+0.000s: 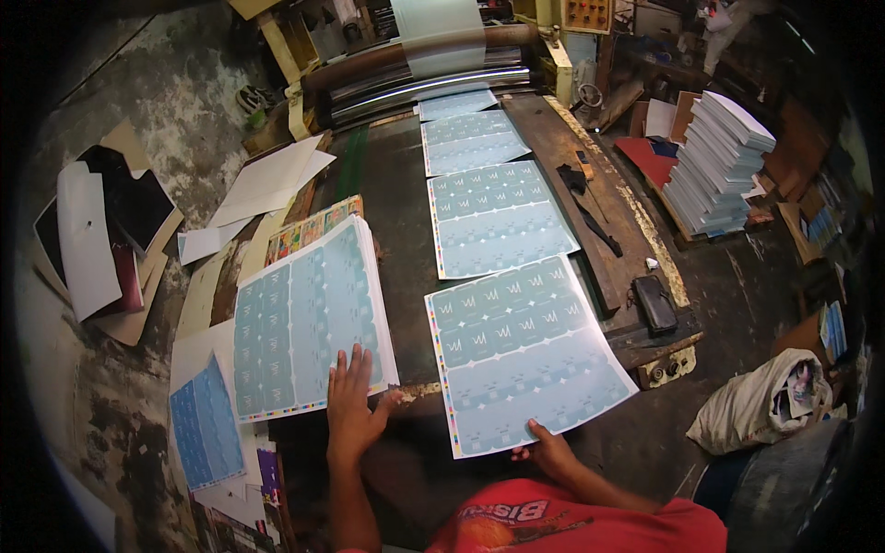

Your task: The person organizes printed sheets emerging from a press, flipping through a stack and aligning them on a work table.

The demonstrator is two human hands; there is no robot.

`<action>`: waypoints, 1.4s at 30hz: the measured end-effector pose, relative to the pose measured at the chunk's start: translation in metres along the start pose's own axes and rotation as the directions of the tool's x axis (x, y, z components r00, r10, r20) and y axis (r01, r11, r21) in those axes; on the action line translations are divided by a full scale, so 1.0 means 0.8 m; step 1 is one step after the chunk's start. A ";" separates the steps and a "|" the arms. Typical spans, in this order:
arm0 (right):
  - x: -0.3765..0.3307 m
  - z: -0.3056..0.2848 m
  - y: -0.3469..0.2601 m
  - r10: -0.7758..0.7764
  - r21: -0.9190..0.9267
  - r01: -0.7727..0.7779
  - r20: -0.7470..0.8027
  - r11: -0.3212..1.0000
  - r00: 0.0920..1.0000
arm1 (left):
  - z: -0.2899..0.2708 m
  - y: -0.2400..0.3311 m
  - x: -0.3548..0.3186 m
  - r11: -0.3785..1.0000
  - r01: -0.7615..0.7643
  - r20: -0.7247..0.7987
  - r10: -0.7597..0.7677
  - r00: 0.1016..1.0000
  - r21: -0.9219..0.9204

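Pointing toward rollers (387, 98): sheet (527, 355), long axis unclear.

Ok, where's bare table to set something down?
Dark table shows bare between the paper stack and row of sheets, with a smaller patch right of the farthest. Crowded: near right corner, by the black case; left side, by loose paper.

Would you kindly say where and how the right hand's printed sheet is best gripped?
Probably at the near edge of the printed sheet, from the wearer's side, thumb above, fingers beneath, as the right hand does: the sheet is thin, and that edge overhangs the table.
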State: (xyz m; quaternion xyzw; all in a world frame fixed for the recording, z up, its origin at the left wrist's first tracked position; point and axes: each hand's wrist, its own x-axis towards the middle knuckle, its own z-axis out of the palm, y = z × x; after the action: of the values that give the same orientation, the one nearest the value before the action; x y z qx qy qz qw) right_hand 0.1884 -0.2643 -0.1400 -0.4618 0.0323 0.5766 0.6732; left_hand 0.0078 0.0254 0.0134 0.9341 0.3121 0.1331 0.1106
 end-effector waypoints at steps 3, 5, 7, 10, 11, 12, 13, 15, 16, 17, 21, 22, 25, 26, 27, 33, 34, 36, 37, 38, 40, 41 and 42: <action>0.005 0.003 0.002 0.002 0.074 -0.001 -0.008 0.997 1.000 | 0.006 -0.005 0.001 0.989 0.009 -0.089 -0.022 0.996 -0.151; 0.015 0.006 -0.005 -0.002 0.101 0.005 -0.026 0.995 1.000 | 0.009 -0.004 0.002 0.969 0.018 -0.150 -0.057 0.987 -0.247; 0.029 0.015 -0.019 0.005 0.087 0.000 -0.053 0.996 0.999 | 0.014 -0.007 0.000 0.939 0.072 -0.206 -0.148 0.967 -0.337; 0.048 0.021 -0.038 -0.010 0.136 0.015 -0.037 0.991 0.999 | 0.028 -0.001 0.001 0.932 0.148 -0.278 -0.246 0.928 -0.332; 0.053 0.022 -0.045 -0.015 0.133 0.019 -0.032 0.991 0.999 | 0.031 0.003 0.002 0.935 0.176 -0.302 -0.271 0.914 -0.306; 0.058 0.022 -0.050 -0.037 0.135 0.041 -0.035 0.990 0.999 | 0.033 0.006 0.002 0.944 0.171 -0.315 -0.260 0.913 -0.282; 0.063 0.022 -0.055 -0.059 0.136 0.064 -0.039 0.989 0.997 | 0.034 0.010 0.002 0.952 0.166 -0.327 -0.248 0.912 -0.257; 0.074 0.026 -0.061 -0.103 0.109 0.111 -0.073 0.988 0.992 | 0.034 0.009 0.002 0.958 0.145 -0.338 -0.226 0.914 -0.249; 0.082 0.024 -0.062 -0.114 0.118 0.122 -0.076 0.985 0.991 | 0.033 0.007 0.002 0.956 0.146 -0.339 -0.229 0.912 -0.253; 0.092 0.020 -0.061 -0.124 0.128 0.134 -0.079 0.983 0.989 | 0.032 0.005 0.003 0.955 0.146 -0.340 -0.232 0.912 -0.258; 0.101 0.030 -0.065 -0.203 0.166 0.216 -0.094 0.962 0.975 | 0.021 -0.013 0.004 0.291 0.114 -0.119 -0.675 0.728 -0.950; 0.103 0.030 -0.064 -0.221 0.184 0.237 -0.101 0.954 0.970 | 0.010 -0.002 0.009 0.215 -0.017 -0.172 -0.729 0.663 -0.976; 0.110 0.023 -0.055 -0.258 0.187 0.275 -0.110 0.943 0.960 | 0.005 0.008 -0.001 0.593 0.085 -0.320 -0.543 0.776 -0.800; 0.107 0.028 -0.054 -0.279 0.174 0.300 -0.135 0.938 0.951 | 0.004 0.019 -0.004 0.811 0.089 -0.395 -0.373 0.839 -0.578; 0.094 0.044 -0.060 -0.306 0.146 0.332 -0.175 0.932 0.936 | 0.002 0.028 -0.010 0.853 0.076 -0.377 -0.306 0.874 -0.516; 0.054 0.055 -0.101 -0.294 0.143 0.267 0.216 0.953 0.931 | -0.004 0.047 -0.029 0.815 -0.268 -0.093 0.257 0.962 -0.514; 0.050 0.056 -0.107 -0.292 0.140 0.259 0.326 0.956 0.899 | -0.005 0.055 -0.031 0.824 -0.289 -0.064 0.296 0.953 -0.487; 0.039 0.059 -0.107 -0.276 0.094 0.263 0.186 0.960 0.943 | -0.008 0.078 -0.034 0.839 -0.337 -0.005 0.370 0.929 -0.428; 0.036 0.061 -0.105 -0.277 0.062 0.272 0.101 0.960 0.956 | -0.004 0.080 -0.037 0.847 -0.329 0.071 0.392 0.917 -0.418; 0.032 0.064 -0.103 -0.278 0.029 0.278 0.014 0.960 0.960 | -0.004 0.082 -0.035 0.855 -0.314 0.052 0.366 0.929 -0.412; 0.040 0.036 -0.093 -0.207 0.048 0.206 0.033 0.977 0.978 | -0.009 0.085 -0.028 0.868 -0.289 0.012 0.320 0.947 -0.403; 0.040 0.020 -0.084 -0.170 0.056 0.167 0.046 0.984 0.984 | 0.000 0.065 -0.024 0.903 -0.294 0.039 0.322 0.946 -0.311; 0.036 0.013 -0.077 -0.144 0.047 0.142 0.030 0.989 0.989 | -0.001 0.056 -0.020 0.927 -0.264 -0.003 0.273 0.962 -0.267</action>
State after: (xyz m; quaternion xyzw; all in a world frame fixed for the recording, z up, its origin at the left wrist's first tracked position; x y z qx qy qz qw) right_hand 0.2427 -0.2301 -0.1142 -0.4381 0.0010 0.5336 0.7235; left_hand 0.0201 -0.0190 0.0239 0.9469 0.1588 0.1714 0.2207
